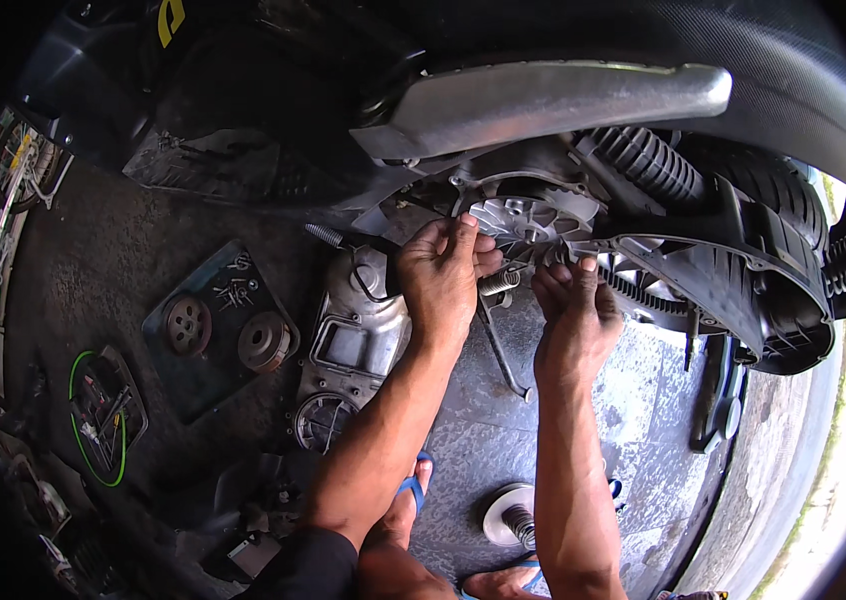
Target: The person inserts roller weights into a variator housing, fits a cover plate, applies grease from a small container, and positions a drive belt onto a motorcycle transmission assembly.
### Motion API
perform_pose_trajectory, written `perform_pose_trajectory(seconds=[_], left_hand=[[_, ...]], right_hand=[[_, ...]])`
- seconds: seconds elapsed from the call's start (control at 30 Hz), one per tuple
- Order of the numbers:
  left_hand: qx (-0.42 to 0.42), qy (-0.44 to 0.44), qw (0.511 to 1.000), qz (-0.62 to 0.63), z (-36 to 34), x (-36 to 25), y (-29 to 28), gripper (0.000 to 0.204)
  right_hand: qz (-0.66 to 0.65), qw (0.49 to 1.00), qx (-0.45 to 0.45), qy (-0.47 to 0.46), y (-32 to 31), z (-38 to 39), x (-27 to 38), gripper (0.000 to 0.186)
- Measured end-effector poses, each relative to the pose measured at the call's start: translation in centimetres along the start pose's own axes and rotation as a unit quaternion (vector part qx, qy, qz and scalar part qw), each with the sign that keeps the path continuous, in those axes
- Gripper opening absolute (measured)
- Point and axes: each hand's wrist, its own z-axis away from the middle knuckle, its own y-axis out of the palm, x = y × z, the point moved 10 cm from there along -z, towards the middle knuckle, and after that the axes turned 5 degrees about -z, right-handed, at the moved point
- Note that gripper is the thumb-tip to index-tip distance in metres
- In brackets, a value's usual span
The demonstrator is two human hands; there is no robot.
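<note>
finned disc (525, 220) faces outward, widest sideways; left fingers (466, 236), right fingers (585, 282) alongside, grip unclear.

The bare left hand (437, 275) has its thumb raised and its fingers curled, the bare left forearm (378, 450) slanting upward and rightward from a dark fabric sleeve (315, 565); the bare right hand (580, 318), apart and slightly lower, bends its fingers, the bare right forearm (573, 480) nearly upright
</note>
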Motion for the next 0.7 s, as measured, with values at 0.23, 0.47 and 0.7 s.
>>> perform_pose_trajectory(seconds=[0.23, 0.47, 0.7], left_hand=[[0.005, -0.014, 1.000, -0.015, -0.3, 0.2, -0.1, 0.020], [-0.006, -0.005, 1.000, -0.025, -0.1, -0.1, -0.2, 0.019], [0.008, -0.016, 0.999, -0.031, -0.1, 0.5, 0.0, 0.020]], right_hand=[[0.008, 1.000, 0.000, -0.005, 0.0, -0.2, -0.1, 0.028], [0.027, 1.000, 0.009, 0.007, 0.3, 0.0, 0.2, 0.029], [0.023, 1.000, 0.014, 0.013, 0.1, -0.9, -0.2, 0.026]])
